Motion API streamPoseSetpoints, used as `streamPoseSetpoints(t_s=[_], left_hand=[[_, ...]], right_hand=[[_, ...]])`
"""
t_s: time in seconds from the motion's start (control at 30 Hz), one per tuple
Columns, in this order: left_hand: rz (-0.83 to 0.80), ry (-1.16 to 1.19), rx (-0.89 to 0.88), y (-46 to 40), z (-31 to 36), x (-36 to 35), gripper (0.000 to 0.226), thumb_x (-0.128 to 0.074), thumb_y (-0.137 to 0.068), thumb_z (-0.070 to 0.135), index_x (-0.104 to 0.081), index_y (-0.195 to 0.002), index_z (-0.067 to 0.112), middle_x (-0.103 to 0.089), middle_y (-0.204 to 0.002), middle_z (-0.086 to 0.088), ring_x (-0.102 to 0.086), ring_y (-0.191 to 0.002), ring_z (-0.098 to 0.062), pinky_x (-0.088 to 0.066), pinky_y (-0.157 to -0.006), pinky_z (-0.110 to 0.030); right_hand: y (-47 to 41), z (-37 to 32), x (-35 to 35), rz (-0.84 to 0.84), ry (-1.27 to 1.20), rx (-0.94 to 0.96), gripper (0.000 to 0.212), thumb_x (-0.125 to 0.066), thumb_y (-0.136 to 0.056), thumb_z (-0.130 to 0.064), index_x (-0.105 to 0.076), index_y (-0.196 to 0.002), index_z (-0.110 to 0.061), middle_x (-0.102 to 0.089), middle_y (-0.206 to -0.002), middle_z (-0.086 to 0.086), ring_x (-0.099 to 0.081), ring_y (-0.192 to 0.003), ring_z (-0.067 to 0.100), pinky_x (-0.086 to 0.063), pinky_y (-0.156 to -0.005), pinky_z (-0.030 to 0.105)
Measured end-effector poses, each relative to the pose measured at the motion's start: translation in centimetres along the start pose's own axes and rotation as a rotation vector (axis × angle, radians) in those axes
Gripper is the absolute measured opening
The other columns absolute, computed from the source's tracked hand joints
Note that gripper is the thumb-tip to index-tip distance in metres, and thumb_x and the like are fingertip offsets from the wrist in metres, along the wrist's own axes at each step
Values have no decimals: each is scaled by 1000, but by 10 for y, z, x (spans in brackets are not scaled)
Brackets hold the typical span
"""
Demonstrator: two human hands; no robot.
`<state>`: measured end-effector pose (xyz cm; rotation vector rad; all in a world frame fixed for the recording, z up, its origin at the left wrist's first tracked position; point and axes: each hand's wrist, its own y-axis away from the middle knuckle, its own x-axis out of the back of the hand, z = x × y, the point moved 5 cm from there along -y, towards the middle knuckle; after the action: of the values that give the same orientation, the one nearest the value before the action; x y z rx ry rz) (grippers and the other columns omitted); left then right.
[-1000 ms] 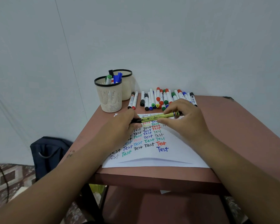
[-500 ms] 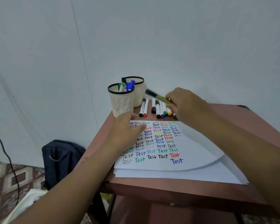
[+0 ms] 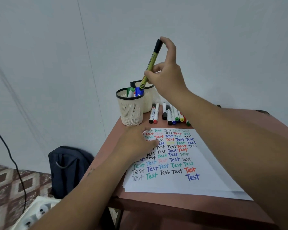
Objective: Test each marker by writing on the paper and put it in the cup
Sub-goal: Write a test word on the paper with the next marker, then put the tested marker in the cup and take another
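My right hand (image 3: 167,75) holds a yellow marker (image 3: 150,63) with a black cap nearly upright, its lower end just above the rims of the two cream mesh cups. The front cup (image 3: 130,112) has green and blue markers standing in it; the back cup (image 3: 148,100) is partly hidden behind it and my hand. My left hand (image 3: 140,143) rests flat on the upper left of the paper (image 3: 181,181), which is covered with rows of the word "Test" in several colours. A row of loose markers (image 3: 169,114) lies behind the paper.
The brown table (image 3: 156,199) stands against a white wall. Left of it on the patterned floor sit a dark backpack (image 3: 68,168), a black cable (image 3: 15,165) and a white object (image 3: 35,211) at the bottom edge.
My right hand has lifted the yellow marker from above the paper, swung it upright and brought it over the cups. My left hand let go of the marker and settled on the paper.
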<state>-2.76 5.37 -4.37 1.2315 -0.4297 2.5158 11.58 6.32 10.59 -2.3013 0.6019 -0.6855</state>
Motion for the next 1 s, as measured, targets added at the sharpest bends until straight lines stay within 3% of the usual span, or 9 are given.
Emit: streamPoseSetpoints(t_s=[0.2,0.37,0.47,0.57,0.67,0.8,1.0], left_hand=[[-7,29,-3,-2,-3,-2,67,-75,-76,60,-53,-136,41,-49,-143,9,-48,-127,-10,-46,-103,-36],[-34,81,-5,-6,-5,-3,66,-74,-69,62,-57,-130,46,-59,-131,11,-55,-119,-10,-52,-98,-41],[-40,84,15,-8,-6,-4,68,-76,-68,60,-56,-132,45,-59,-129,12,-53,-122,-13,-52,-98,-42],[-44,52,14,-9,-6,-4,70,-77,-70,57,-55,-135,42,-55,-134,9,-52,-124,-17,-51,-98,-44],[-29,22,1,-9,-4,-3,69,-78,-73,54,-56,-137,35,-51,-136,6,-45,-128,-17,-46,-104,-44],[-12,18,-8,-8,-4,-3,58,-78,-75,50,-64,-129,32,-50,-135,7,-42,-131,-17,-42,-107,-42],[-19,14,-11,-8,-5,-4,58,-77,-77,51,-64,-131,32,-48,-141,8,-40,-134,-15,-39,-110,-41]], right_hand=[[7,19,-27,-77,62,-51,75,-73,-87,-6,-30,-144,-31,-73,-79,5,-70,-69,12,-57,-71,20],[11,32,-30,-149,160,-27,38,-71,-93,-19,-56,-127,-25,-70,-96,-5,-67,-85,4,-56,-81,20],[15,40,-17,-111,145,-28,34,-66,-97,-22,-58,-131,-21,-66,-97,-7,-62,-84,3,-47,-72,6],[22,57,-4,-133,290,-35,28,-59,-101,-13,-64,-128,-18,-65,-103,-4,-59,-87,9,-50,-80,18],[34,85,-12,-481,652,-46,44,-54,-99,-2,-65,-135,-26,-64,-129,1,-56,-118,20,-47,-103,35],[56,105,-28,-759,992,122,47,-50,-102,-11,-62,-141,-33,-60,-141,-1,-45,-129,27,-45,-105,43],[67,115,-29,-649,1047,352,30,-62,-97,-10,-73,-121,-23,-68,-119,1,-49,-108,26,-51,-91,45]])
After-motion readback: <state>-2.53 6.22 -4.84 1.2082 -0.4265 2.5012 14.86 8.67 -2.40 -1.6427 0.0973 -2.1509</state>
